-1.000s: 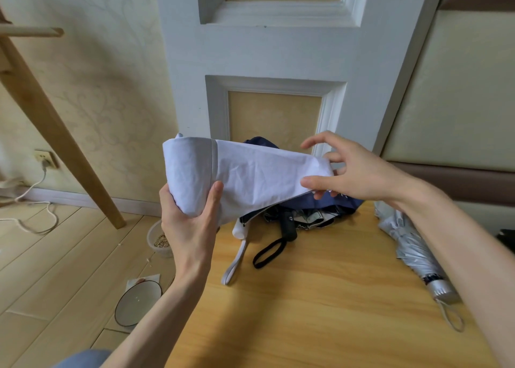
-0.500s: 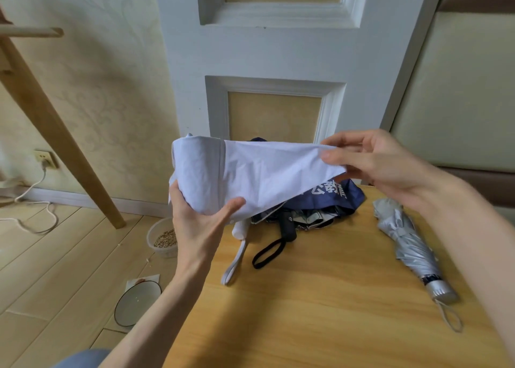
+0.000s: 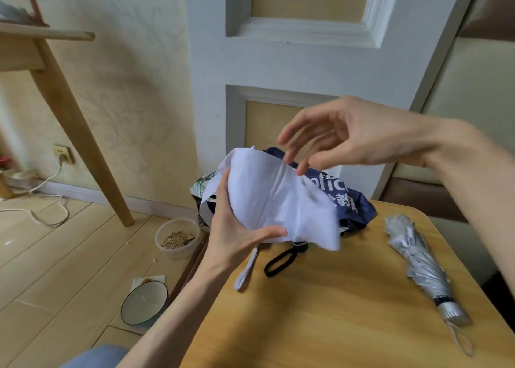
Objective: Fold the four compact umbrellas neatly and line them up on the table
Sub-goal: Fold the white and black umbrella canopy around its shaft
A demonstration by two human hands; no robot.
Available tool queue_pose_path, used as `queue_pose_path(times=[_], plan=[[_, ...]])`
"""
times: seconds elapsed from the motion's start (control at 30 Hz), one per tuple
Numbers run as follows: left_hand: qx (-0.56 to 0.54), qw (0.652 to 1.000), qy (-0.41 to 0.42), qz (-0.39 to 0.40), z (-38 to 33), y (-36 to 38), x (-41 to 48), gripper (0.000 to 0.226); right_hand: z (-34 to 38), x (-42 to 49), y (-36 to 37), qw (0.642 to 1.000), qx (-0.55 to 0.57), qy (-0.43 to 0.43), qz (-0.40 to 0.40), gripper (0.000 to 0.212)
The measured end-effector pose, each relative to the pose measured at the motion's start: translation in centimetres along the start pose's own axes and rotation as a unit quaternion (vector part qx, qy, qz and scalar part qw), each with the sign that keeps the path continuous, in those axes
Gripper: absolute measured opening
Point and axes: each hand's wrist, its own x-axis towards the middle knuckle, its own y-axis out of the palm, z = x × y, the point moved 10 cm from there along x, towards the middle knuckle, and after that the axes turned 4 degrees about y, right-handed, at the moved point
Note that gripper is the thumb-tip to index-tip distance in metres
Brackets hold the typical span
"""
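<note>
Broadly, the light wooden table with rounded corners [image 3: 348, 312] is filling the lower right of the frame and is serving as the place where the folded umbrellas are to be lined up. At its far edge, near the centre of the frame, a navy blue compact umbrella with white lettering [image 3: 354, 206] is lying loosely bunched, not yet folded, with a black wrist loop [image 3: 280, 261] trailing toward the viewer. Toward the right edge, a silver compact umbrella with a grey handle [image 3: 423, 264] is lying already gathered and well apart from the pile, probably set aside as done.

Just in front of the navy one, the white fabric compact umbrella [image 3: 278, 203] is being held up above the table, likely so its canopy panels can be pleated freely. The person's left hand [image 3: 237, 239] is clasping its lower left end, thumb across the front, steadying it. The right hand [image 3: 342, 136] is hovering over the top seam with fingers spread and holding nothing, seemingly reaching for the next panel. A white wrist strap [image 3: 246, 273] is dangling below.
</note>
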Motion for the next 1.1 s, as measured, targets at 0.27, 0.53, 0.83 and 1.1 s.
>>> queue_pose_path(times=[0.27,0.53,0.83,1.1], plan=[[-0.021,0.994,-0.019,-0.108,0.1,-2.8,0.0,0.127,-9.6,-0.9,2.1,0.976,-0.101,0.19,-0.031,0.066],[0.01,0.986,0.004,-0.166,-0.6,-4.2,-0.2,0.123,-14.2,-2.0,1.0,0.965,0.019,0.215,-0.151,0.032],[0.024,0.985,0.011,-0.168,-0.9,-4.5,-0.1,0.128,-14.5,-3.4,0.8,0.954,0.136,0.23,-0.133,0.034],[0.054,0.998,0.03,-0.026,-0.2,-1.6,0.8,0.165,-3.7,-2.4,0.1,0.98,0.182,0.036,-0.069,0.023]])
